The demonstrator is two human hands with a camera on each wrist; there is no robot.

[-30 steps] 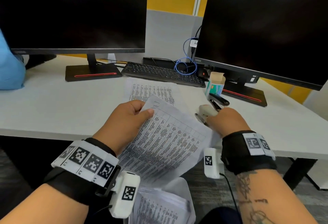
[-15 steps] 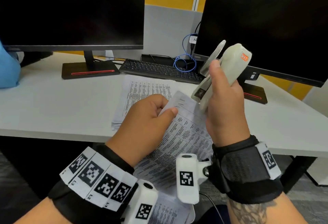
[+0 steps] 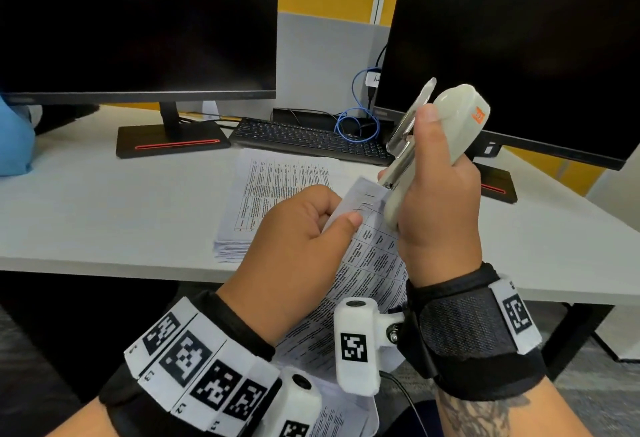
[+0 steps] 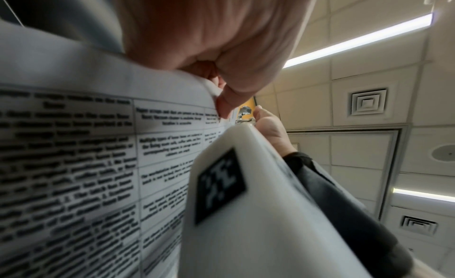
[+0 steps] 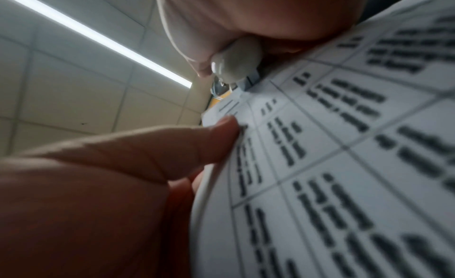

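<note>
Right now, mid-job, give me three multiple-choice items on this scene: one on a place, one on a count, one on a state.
1. Where is the stapler?
A) beside the keyboard
B) on the paper stack
C) in the right hand, at the top corner of the sheets

2. How many monitors stand on the desk?
A) one
B) two
C) three

3. What is the left hand doing?
A) pinching the sheets
B) lying open on the desk
C) gripping the stapler

Answers:
1 C: the right hand grips the stapler upright, its lower end at the sheets' corner.
2 B: one dark monitor at left, another at right.
3 A: its thumb clamps the sheets' edge.
</note>
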